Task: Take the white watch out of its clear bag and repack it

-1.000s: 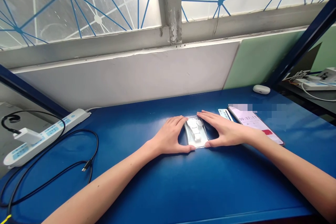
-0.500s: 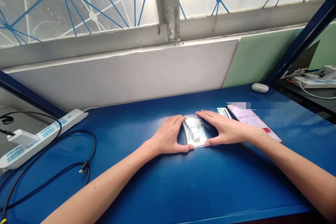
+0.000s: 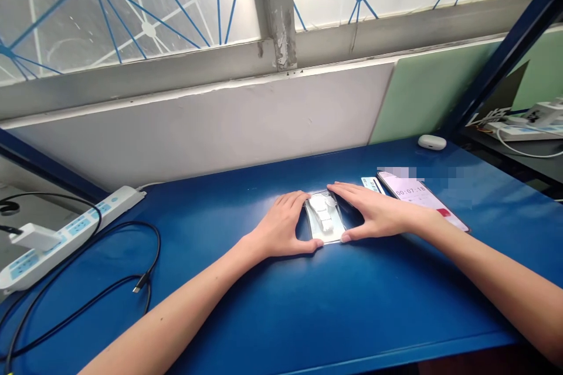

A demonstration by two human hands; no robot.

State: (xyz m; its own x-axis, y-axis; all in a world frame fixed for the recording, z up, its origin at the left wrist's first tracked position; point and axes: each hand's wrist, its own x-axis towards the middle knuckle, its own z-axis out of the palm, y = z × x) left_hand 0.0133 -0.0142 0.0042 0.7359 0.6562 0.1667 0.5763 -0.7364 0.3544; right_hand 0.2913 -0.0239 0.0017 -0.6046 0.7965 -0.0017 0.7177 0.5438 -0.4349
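A small clear plastic packet point(image 3: 326, 218) with white parts inside lies flat on the blue table point(image 3: 308, 304). My left hand point(image 3: 281, 225) rests flat on the table against the packet's left edge, fingers stretched out, thumb touching its near corner. My right hand point(image 3: 376, 214) lies flat against the packet's right edge, fingers extended, thumb at the near right corner. The two hands frame the packet without lifting it.
A phone point(image 3: 422, 199) showing a timer lies right of my right hand, a small card point(image 3: 372, 184) beside it. A white earbud case point(image 3: 431, 142) sits at the back right. A white power strip point(image 3: 61, 237) and black cable point(image 3: 109, 281) lie at the left.
Both hands stay on either side of the packet. The view has shifted slightly, and the phone timer has advanced by one second.
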